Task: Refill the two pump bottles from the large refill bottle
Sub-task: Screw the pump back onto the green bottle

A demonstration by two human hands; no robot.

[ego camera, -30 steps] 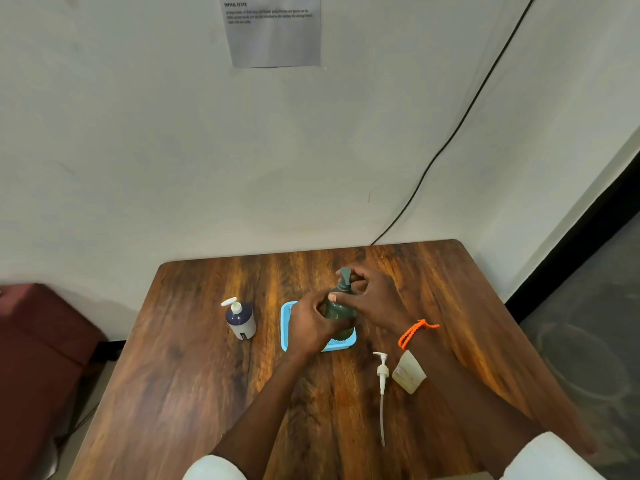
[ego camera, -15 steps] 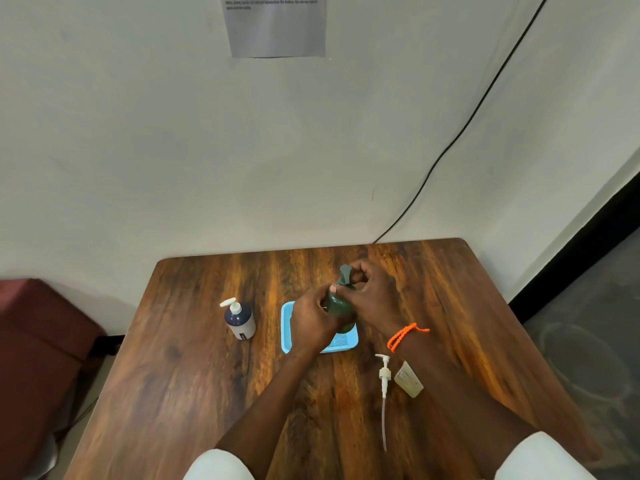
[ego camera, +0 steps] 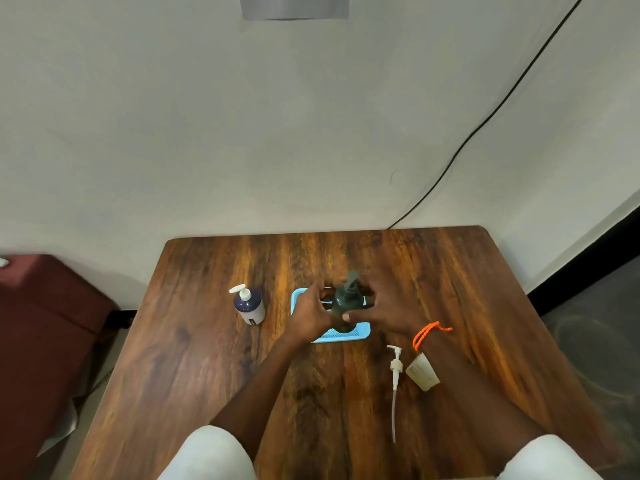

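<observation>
Dark green plastic pump bottle (ego camera: 343, 306) upright on light blue rectangular tray (ego camera: 362, 331), table centre. I see left hand (ego camera: 309, 315) at its 9 o'clock, right hand (ego camera: 388, 311) at 3 o'clock, both loose-fingered, gripping nothing. Advice: brace body, twist pump collar squarely, avoid tipping.

2 bare forearms in view, both above the table (ego camera: 194, 358). White short sleeves, 1 per arm, cut off at the table's near edge: left sleeve (ego camera: 207, 455), right sleeve (ego camera: 550, 459). Right wrist carries an orange braided cord bracelet (ego camera: 427, 333), looped round more than once, with a loose tail sticking out. Left hand (ego camera: 308, 315) and right hand (ego camera: 388, 306) bare; no gloves on the fingers.
</observation>
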